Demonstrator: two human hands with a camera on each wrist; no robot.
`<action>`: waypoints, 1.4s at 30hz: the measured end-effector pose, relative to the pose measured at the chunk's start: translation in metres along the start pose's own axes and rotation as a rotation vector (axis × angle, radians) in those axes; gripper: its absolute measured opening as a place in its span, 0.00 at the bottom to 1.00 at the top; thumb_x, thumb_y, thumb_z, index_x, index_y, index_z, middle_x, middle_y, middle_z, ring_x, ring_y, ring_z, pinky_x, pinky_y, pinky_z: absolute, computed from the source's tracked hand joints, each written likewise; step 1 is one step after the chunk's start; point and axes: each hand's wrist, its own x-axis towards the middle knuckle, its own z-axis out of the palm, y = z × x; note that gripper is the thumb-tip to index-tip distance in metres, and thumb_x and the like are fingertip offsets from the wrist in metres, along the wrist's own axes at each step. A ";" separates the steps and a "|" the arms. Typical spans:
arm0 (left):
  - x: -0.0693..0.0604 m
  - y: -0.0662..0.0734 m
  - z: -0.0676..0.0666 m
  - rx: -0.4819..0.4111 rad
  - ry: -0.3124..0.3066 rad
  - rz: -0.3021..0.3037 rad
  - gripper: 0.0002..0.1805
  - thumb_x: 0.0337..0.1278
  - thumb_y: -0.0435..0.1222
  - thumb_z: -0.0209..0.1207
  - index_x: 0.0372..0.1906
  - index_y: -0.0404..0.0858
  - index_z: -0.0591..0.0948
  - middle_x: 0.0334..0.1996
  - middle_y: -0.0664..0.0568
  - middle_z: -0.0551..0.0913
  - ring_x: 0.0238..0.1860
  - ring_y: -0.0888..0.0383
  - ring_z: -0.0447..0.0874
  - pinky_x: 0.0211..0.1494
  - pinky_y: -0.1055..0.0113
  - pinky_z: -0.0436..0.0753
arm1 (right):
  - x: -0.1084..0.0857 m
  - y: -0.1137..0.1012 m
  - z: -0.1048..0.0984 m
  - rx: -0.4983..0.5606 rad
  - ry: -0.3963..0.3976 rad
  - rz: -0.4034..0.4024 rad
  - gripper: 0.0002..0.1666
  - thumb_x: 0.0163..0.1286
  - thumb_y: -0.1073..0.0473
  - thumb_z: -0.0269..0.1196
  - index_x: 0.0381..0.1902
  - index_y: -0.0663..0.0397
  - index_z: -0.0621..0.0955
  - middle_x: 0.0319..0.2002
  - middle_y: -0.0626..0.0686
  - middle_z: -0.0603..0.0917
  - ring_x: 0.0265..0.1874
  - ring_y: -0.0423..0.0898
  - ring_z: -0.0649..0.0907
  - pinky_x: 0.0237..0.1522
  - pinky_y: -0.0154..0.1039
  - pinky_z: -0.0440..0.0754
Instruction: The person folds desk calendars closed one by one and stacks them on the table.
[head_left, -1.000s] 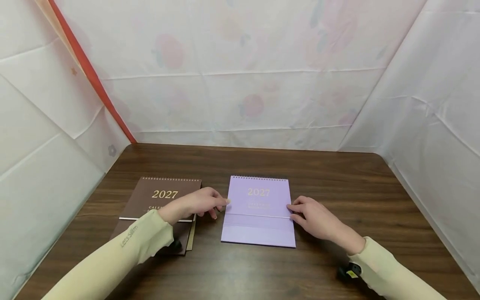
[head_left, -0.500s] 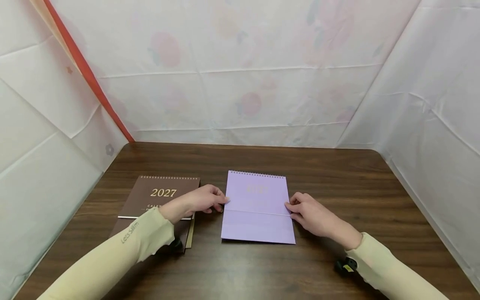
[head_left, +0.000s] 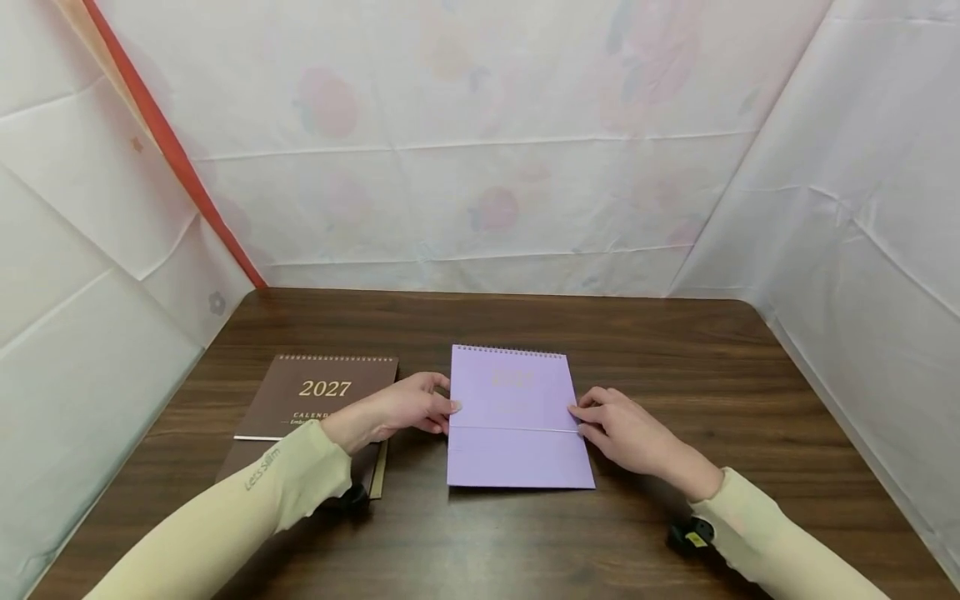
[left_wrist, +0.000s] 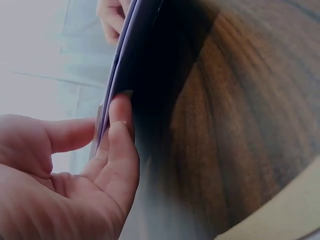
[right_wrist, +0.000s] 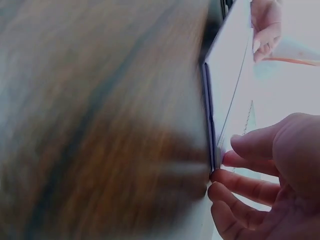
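A lilac 2027 desk calendar (head_left: 517, 458), spiral-bound along its far edge, is in the middle of the head view. At its left edge my left hand (head_left: 405, 407) pinches it, thumb on the cover and fingertips behind, as the left wrist view shows. My right hand (head_left: 626, 429) holds the right edge, its thumb over the front and fingers (right_wrist: 245, 185) at the side and underneath. Dark shadow lies between the calendar and the table in the left wrist view, so that side is raised. The gold year on the cover looks faint. A white band crosses the cover.
A brown 2027 calendar (head_left: 318, 375) lies at the left, partly under my left forearm, with a tan edge (head_left: 379, 475) showing beneath it. The dark wooden table (head_left: 660, 333) is bordered by white cloth (head_left: 480, 100) at the back and sides.
The lilac calendar has come up and tilted in both hands, and its lettering has dimmed. It has shifted slightly left at its far edge. The left fingers have slid behind its edge.
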 end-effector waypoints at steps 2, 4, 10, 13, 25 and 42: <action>0.000 -0.002 0.002 -0.003 -0.009 0.018 0.23 0.67 0.30 0.58 0.60 0.25 0.63 0.29 0.45 0.83 0.28 0.56 0.81 0.38 0.63 0.83 | 0.000 -0.001 0.000 0.016 0.001 0.032 0.19 0.67 0.64 0.67 0.55 0.61 0.84 0.44 0.50 0.82 0.41 0.45 0.80 0.42 0.43 0.80; 0.000 -0.004 0.003 -0.002 -0.012 0.034 0.23 0.67 0.29 0.57 0.59 0.25 0.63 0.28 0.46 0.83 0.29 0.56 0.81 0.39 0.63 0.82 | -0.001 -0.002 0.000 0.048 -0.002 0.082 0.20 0.68 0.63 0.67 0.57 0.60 0.83 0.42 0.49 0.83 0.38 0.43 0.80 0.41 0.42 0.80; -0.004 -0.006 0.000 0.035 -0.037 0.085 0.22 0.68 0.31 0.58 0.59 0.25 0.64 0.31 0.45 0.84 0.31 0.55 0.82 0.42 0.59 0.83 | 0.001 -0.005 -0.001 0.291 0.002 0.287 0.31 0.69 0.63 0.65 0.68 0.64 0.73 0.39 0.49 0.85 0.32 0.40 0.82 0.35 0.39 0.82; -0.010 -0.006 -0.006 0.058 -0.029 0.094 0.23 0.68 0.31 0.58 0.61 0.25 0.64 0.33 0.45 0.85 0.33 0.55 0.82 0.42 0.59 0.83 | 0.006 -0.009 -0.002 0.473 0.002 0.365 0.37 0.69 0.64 0.65 0.72 0.65 0.65 0.35 0.50 0.84 0.26 0.42 0.82 0.30 0.38 0.83; -0.048 -0.003 -0.041 0.277 0.098 0.134 0.28 0.73 0.31 0.53 0.68 0.18 0.62 0.44 0.41 0.84 0.37 0.54 0.82 0.43 0.59 0.83 | 0.041 -0.048 0.006 0.766 0.045 0.442 0.37 0.68 0.65 0.66 0.72 0.64 0.67 0.36 0.54 0.82 0.25 0.46 0.82 0.30 0.44 0.85; -0.115 -0.029 -0.084 0.760 0.469 0.092 0.26 0.77 0.38 0.47 0.62 0.17 0.70 0.54 0.26 0.76 0.50 0.38 0.78 0.49 0.45 0.78 | 0.103 -0.115 0.042 0.744 0.037 0.277 0.34 0.66 0.63 0.67 0.67 0.68 0.71 0.38 0.52 0.86 0.27 0.41 0.85 0.30 0.33 0.83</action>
